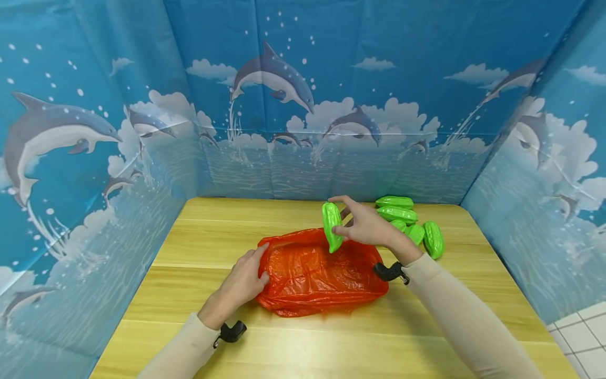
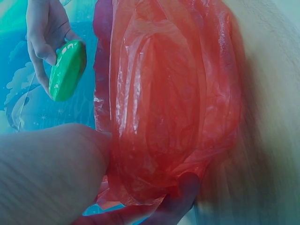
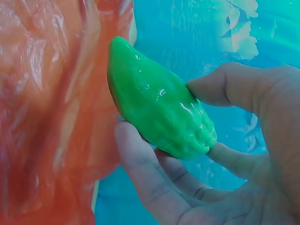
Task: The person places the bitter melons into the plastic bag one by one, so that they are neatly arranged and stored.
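Note:
A shiny, bumpy green toy bitter melon (image 1: 333, 226) is pinched between the thumb and fingers of my right hand (image 1: 366, 223). It tilts over the far rim of an open red plastic bag (image 1: 307, 302), overlapping the bag in the head view. The right wrist view shows the melon (image 3: 159, 98) up close, its pointed end toward the bag (image 3: 42, 117). My left hand (image 1: 243, 276) holds the bag's left edge, with the thumb at the near side and the fingers toward the far side. No melon shows inside the bag.
Several more green toy bitter melons (image 1: 396, 214) lie in a group at the back right of the wooden table (image 1: 189, 247), one (image 1: 433, 239) a little apart. Blue dolphin-print curtains (image 1: 360, 173) stand along the back and both sides.

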Demonstrator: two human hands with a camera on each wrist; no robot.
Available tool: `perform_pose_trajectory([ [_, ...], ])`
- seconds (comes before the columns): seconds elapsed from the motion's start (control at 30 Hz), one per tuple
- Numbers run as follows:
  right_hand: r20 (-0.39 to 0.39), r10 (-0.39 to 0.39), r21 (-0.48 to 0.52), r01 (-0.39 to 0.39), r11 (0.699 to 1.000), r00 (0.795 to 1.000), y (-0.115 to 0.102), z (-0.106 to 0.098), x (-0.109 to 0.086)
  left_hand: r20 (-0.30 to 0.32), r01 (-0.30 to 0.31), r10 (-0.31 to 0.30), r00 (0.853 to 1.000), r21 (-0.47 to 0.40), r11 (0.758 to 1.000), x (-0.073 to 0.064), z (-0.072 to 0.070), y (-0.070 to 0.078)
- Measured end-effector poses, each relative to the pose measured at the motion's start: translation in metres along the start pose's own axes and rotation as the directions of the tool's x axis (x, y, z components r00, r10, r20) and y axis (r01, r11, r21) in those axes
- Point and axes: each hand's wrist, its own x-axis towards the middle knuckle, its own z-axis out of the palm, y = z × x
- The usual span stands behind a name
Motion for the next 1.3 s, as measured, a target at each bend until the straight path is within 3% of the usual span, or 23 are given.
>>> perform_pose_trajectory([
  [0.27, 0.02, -0.022, -0.046, 0.023, 0.999, 1.0, -0.008, 0.018, -0.001, 0.005, 0.005, -0.005, 1.0, 0.007, 1.0, 0.001, 0.0, 0.0],
  [0.77, 0.109, -0.063, -0.04, 0.067, 0.997, 0.992, -0.026, 0.055, 0.003, 0.005, -0.004, 0.004, 1.0, 0.012, 1.0, 0.002, 0.0, 0.0],
  [1.3, 0.157, -0.042, -0.101, 0.058, 0.993, 0.987, -0.038, 0.092, 0.014, 0.009, 0.001, -0.001, 1.0, 0.01, 1.0, 0.001, -0.001, 0.002],
])
